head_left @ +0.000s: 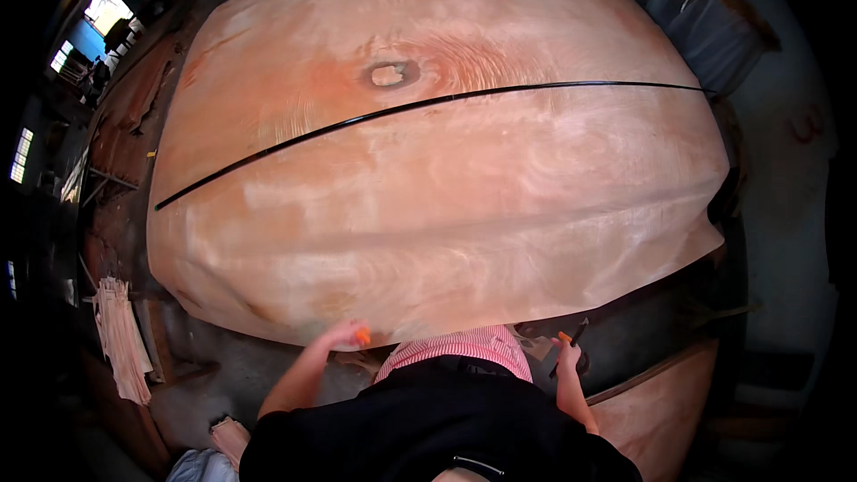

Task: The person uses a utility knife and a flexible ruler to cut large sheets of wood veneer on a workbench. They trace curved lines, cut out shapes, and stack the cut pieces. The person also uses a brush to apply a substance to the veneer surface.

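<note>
A broad, reddish-tan sheet of wood veneer (500, 161) spreads before me, wavy toward its near edge and with an oval knot hole (387, 75) in its far half. Across it lies a long, thin black strip (357, 120), bowed from the left edge to the far right. My left hand (343, 336) is at the sheet's near edge, its fingers curled, with orange covers on the fingertips; what they hold, if anything, is hidden. Off the sheet at the right, my right hand (569, 357) grips a slim, dark, knife-like tool (580, 332) pointing up. Orange shows on one of its fingers too.
A bundle of pale veneer strips (122, 339) hangs at the left beside a wooden frame (170, 344). Another wood sheet (665, 411) leans low at the right. Darker sheets (134, 138) are stacked at the far left. Plastic sheeting (705, 36) hangs at the far right.
</note>
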`<state>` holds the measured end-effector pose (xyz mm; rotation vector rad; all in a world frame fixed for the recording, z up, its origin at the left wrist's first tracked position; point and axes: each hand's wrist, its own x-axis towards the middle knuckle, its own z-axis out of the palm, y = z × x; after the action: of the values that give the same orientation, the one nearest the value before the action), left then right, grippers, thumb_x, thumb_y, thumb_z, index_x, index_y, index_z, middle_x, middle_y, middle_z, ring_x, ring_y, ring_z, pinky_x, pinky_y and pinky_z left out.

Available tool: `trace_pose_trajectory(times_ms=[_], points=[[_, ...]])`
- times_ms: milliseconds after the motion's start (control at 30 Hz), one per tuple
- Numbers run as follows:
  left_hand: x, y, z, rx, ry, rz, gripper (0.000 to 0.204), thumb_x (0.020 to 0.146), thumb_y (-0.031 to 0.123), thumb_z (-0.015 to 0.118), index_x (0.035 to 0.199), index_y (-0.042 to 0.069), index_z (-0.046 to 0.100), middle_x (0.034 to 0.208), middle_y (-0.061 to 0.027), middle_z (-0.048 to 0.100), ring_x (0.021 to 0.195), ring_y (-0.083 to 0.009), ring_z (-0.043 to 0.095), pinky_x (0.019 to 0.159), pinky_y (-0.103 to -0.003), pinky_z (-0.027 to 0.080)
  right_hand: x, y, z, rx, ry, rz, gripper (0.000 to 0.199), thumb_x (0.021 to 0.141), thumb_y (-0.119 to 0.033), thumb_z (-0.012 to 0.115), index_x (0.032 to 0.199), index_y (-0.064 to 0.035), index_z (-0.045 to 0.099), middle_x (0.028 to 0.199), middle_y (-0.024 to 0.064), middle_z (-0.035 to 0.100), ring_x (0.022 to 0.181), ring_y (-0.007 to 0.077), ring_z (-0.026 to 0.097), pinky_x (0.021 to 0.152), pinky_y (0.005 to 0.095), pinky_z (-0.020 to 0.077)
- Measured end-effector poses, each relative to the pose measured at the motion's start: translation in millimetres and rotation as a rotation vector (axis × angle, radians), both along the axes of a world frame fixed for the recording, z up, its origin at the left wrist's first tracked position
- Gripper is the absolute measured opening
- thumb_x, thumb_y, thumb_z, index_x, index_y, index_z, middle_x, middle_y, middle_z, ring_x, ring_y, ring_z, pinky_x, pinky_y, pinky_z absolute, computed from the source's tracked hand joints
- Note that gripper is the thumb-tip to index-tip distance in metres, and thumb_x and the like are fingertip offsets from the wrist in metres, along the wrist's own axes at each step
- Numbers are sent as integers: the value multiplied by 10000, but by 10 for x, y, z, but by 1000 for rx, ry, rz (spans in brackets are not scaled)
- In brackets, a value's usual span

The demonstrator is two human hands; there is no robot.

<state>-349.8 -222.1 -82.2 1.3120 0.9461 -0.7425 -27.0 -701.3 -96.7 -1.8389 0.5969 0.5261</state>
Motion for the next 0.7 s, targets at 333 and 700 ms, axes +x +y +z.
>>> trace_pose_trajectory(times_ms=[333, 700], points=[[2482, 1612, 966, 1430, -308, 129, 315, 777, 293, 549, 981, 54, 528, 915, -110, 537, 826, -268, 530, 658, -360, 462, 1710, 2189, 758, -281, -599, 843, 242, 753, -24, 506, 991, -22, 547, 835, 78, 597, 680, 201, 564, 610, 294, 437], [2339, 2497, 897, 1754, -119, -29, 390, 695, 127, 558, 1059, 24, 466, 1121, -130, 430, 982, -275, 472, 722, -346, 475, 2514, 4417, 1212, -362, -995, 1361, 258, 682, 13, 492, 925, -43, 561, 934, 103, 538, 766, 297, 554, 652, 370, 463]])
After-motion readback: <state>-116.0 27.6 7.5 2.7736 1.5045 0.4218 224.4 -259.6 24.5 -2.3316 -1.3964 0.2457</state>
